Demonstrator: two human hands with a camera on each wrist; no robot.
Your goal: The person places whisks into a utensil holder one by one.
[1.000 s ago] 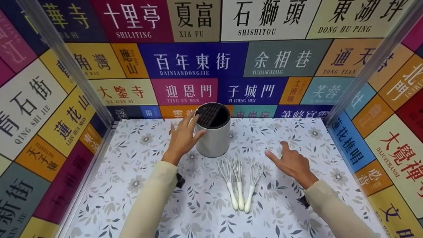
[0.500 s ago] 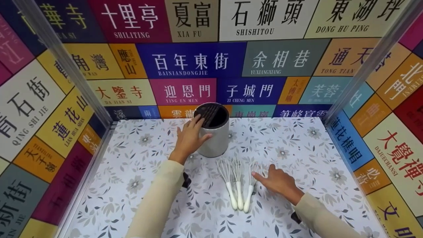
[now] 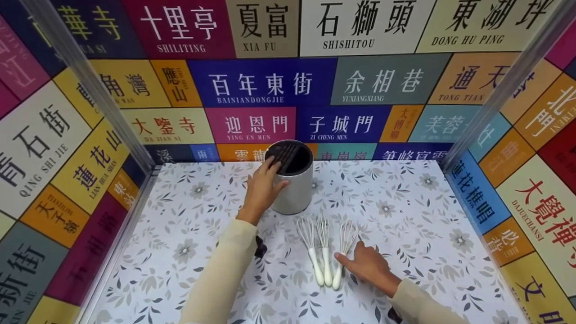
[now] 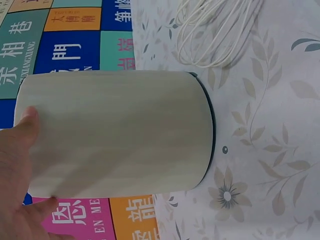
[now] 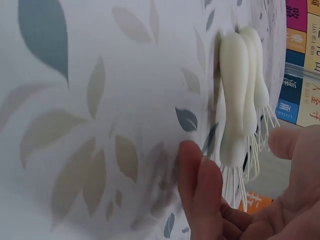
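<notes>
A light grey cylindrical utensil holder point(image 3: 294, 193) stands upright at the back of the table, its black top slotted on one side with a dark opening on the other. My left hand point(image 3: 263, 186) touches its left side; in the left wrist view the thumb point(image 4: 29, 125) lies against the wall. Three whisks with cream handles lie side by side in front of the holder. Over the rightmost whisk point(image 3: 338, 272), my right hand point(image 3: 369, 265) is spread with thumb and index finger on either side of its neck. In the right wrist view a gap shows between fingers point(image 5: 202, 185) and handle point(image 5: 233, 65).
A white tablecloth point(image 3: 189, 279) with grey leaves and flowers covers the table. Colourful sign-printed panels point(image 3: 265, 81) wall in the back and both sides. Clear corner posts point(image 3: 108, 90) rise at the back left and back right.
My left hand has moved right and come against the holder. My right hand has come down and left, from beside the whisks to the rightmost one. The holder and whisks have stayed put.
</notes>
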